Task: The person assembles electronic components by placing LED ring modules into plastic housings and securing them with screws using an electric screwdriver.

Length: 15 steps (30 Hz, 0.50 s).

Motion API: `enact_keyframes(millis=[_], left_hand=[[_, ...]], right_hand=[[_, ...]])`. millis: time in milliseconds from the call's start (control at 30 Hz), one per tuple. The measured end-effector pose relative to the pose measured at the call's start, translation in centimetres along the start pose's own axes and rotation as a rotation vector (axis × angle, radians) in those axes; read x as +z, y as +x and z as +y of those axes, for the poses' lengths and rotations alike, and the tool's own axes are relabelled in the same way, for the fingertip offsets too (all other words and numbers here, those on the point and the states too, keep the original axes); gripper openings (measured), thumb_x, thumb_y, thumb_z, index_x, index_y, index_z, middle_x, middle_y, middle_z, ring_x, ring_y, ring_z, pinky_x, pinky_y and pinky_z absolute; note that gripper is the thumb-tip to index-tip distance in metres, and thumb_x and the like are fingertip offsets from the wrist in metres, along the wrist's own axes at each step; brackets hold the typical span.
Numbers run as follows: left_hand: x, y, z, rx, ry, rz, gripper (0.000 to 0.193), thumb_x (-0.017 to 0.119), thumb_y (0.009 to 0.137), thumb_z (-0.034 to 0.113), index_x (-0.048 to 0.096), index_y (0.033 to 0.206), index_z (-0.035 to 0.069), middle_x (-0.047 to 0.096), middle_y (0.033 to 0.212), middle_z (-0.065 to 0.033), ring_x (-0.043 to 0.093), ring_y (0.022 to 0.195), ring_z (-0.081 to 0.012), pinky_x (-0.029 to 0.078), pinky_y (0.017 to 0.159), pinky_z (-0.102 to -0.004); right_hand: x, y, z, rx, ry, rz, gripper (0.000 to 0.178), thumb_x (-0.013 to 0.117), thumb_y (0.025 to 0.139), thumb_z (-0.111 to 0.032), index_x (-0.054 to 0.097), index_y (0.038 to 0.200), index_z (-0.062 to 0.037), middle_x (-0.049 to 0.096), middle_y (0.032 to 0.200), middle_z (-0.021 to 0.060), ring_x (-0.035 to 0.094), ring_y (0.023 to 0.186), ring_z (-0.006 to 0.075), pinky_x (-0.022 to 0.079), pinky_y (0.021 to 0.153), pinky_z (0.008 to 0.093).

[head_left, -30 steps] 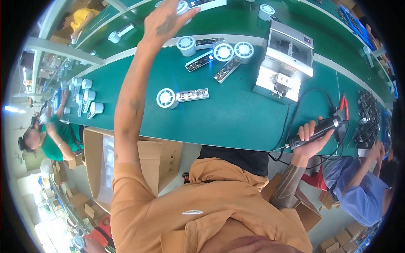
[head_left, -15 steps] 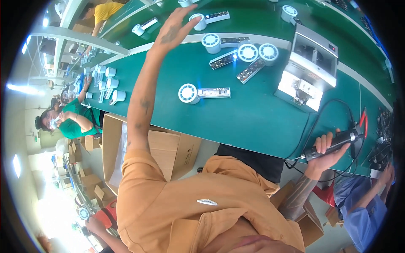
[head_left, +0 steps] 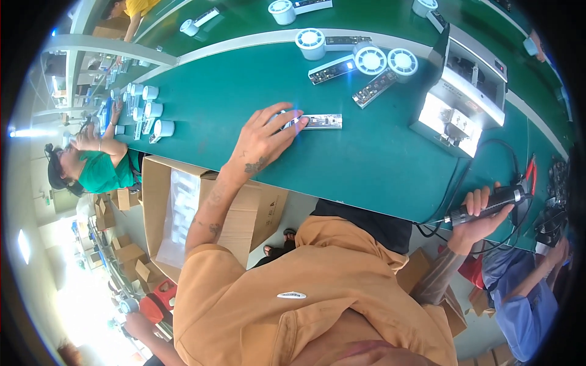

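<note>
My left hand (head_left: 268, 137) is closed over the round white head of a small handheld fan, hiding most of that head. The fan's open handle, with its circuit board (head_left: 323, 122), sticks out to the right past my fingertips, lying on the green bench. At the right, near the bench's front edge, my right hand (head_left: 479, 216) is wrapped round a black electric screwdriver (head_left: 497, 202). Its tip points left, and a dark cable loops around it.
Several similar fans (head_left: 371, 60) lie farther back, one board lit. A metal screw-feeding machine (head_left: 458, 104) stands right of them, with red-handled pliers (head_left: 530, 174) beyond. An open carton (head_left: 244, 213) sits below the bench's left front. Co-workers sit on both sides; more fans stand at left (head_left: 163, 129).
My left hand has come down and nearer from the far side of the bench onto the fan's head. My right hand still holds the screwdriver. The whole view has shifted slightly.
</note>
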<state>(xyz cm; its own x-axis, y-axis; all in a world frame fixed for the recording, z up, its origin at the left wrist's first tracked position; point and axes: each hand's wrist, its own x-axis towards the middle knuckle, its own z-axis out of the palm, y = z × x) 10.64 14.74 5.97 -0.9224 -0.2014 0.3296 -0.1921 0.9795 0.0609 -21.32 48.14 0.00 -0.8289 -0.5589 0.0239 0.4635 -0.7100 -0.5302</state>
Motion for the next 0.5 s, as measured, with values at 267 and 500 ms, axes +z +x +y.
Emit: enact_keyframes(millis=[267,500], left_hand=[[1.9,2.3,2.6,0.19,-0.197,0.066,0.037,0.078,0.076,-0.002,0.073,0.112,0.006,0.069,0.114,-0.0078,0.062,0.101,-0.0276,0.05,0.084,-0.0415],[3.8,8.4,9.4,0.339,-0.339,0.116,0.031,0.073,0.08,0.002,0.072,0.111,0.004,0.067,0.12,-0.0058,0.059,0.106,-0.0249,0.048,0.085,-0.0409]], right_hand=[[1.4,-1.0,-1.5,-0.049,-0.045,0.067,0.06,0.039,0.106,-0.055,0.053,0.126,-0.0007,0.04,0.072,0.0036,0.037,0.052,0.011,0.033,0.046,0.0262],[13.2,1.1,-2.0,-0.42,-0.306,-0.315,0.088,0.036,0.093,-0.081,0.038,0.141,-0.0068,0.048,0.072,0.0054,0.045,0.046,0.0147,0.04,0.042,0.0309]])
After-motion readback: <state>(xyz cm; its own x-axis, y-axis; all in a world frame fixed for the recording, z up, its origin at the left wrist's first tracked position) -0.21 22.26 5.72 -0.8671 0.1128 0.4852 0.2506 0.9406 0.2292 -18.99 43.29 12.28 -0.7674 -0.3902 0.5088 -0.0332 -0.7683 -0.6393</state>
